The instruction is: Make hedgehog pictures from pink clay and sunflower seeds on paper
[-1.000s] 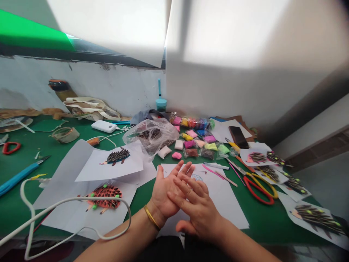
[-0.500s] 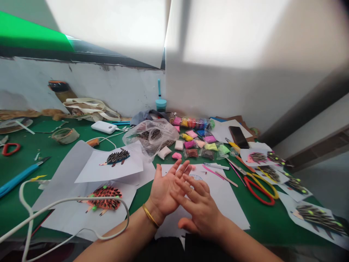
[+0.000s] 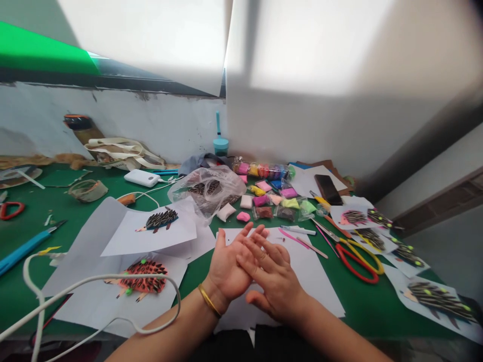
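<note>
My left hand (image 3: pixel 227 264) is palm up, fingers stretched out, with a gold bangle on its wrist. My right hand (image 3: pixel 272 279) lies flat across the left palm and fingers, its own fingers extended and its thumb apart. Anything between the two palms is hidden. Beneath them a white sheet of paper (image 3: pixel 319 286) rests on the green table. A lump of pink clay (image 3: pixel 243 216) sits just past the fingertips. Pink strips (image 3: pixel 292 238) and a white pen (image 3: pixel 306 231) lie on the sheet's far part.
Several small clay packets (image 3: pixel 290 203) and a plastic bag (image 3: pixel 188 193) are at the back. Scissors (image 3: pixel 358 259), a phone (image 3: pixel 327 188) and hedgehog pictures (image 3: pixel 433 296) lie rightward. On the left are more hedgehog pictures (image 3: pixel 145 276), a white cable (image 3: pixel 94 277) and a blue cutter (image 3: pixel 26 251).
My right hand has slid slightly forward over the left palm, covering more of the left fingers. The view has shifted a little; the table items stay put.
</note>
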Demonstrator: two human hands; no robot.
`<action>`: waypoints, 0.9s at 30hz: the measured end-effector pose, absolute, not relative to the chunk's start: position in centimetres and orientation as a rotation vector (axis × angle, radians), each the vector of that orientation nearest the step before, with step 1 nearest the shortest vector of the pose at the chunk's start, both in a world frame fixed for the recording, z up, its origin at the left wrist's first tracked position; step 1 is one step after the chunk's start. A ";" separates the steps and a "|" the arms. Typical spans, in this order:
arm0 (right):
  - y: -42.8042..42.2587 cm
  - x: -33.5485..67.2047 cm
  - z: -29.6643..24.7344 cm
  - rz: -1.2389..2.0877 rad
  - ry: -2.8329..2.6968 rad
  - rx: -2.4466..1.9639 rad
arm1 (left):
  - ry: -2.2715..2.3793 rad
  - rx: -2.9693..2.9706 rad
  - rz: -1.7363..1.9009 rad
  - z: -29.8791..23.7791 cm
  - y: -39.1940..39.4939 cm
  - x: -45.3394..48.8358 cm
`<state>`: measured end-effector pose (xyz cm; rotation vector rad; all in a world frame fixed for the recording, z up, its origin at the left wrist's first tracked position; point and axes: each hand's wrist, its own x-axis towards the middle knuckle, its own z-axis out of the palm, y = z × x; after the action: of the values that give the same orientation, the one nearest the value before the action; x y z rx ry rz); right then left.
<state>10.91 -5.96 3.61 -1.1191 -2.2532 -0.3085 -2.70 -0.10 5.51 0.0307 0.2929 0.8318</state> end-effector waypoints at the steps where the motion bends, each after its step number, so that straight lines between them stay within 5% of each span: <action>1: -6.0 10.9 3.6 -0.308 -2.265 -1.094 | 0.286 0.038 0.846 5.5 -0.1 -2.7; 13: -5.9 11.0 3.7 -0.304 -2.271 -1.027 | 0.277 0.038 0.820 5.4 0.1 -2.7; 27: -5.5 10.2 4.1 0.123 -1.945 -1.132 | 0.345 0.186 0.750 5.4 -0.8 -2.0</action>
<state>10.15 -5.48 4.13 -1.1323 -1.9452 0.1231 -2.00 -0.78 5.39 0.1858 0.3450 0.7502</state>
